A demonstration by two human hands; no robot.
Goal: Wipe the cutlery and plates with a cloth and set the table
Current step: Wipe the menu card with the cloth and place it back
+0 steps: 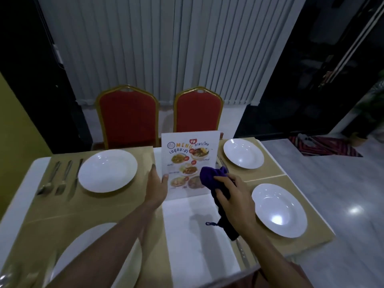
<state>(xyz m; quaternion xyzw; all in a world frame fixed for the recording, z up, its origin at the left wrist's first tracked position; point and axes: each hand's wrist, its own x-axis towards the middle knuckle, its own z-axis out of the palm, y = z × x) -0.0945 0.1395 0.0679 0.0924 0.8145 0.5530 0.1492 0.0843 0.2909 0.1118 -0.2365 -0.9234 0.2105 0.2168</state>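
Observation:
My right hand [233, 199] grips a dark purple cloth [214, 177] and presses it against the front of an upright menu stand [187, 150] in the middle of the table. My left hand [156, 187] rests flat against the stand's left edge, steadying it. White plates lie on tan placemats: one far left [107, 170], one far right [243, 153], one near right [279, 209], and one near left [68, 252] partly hidden by my left forearm. A spoon, fork and knife [60, 176] lie left of the far left plate.
Two red chairs with gold frames [127, 116] stand at the far side of the white table [188, 223]. More cutlery [242, 254] shows near my right forearm. White vertical blinds hang behind; grey floor and a striped rug [324, 146] lie to the right.

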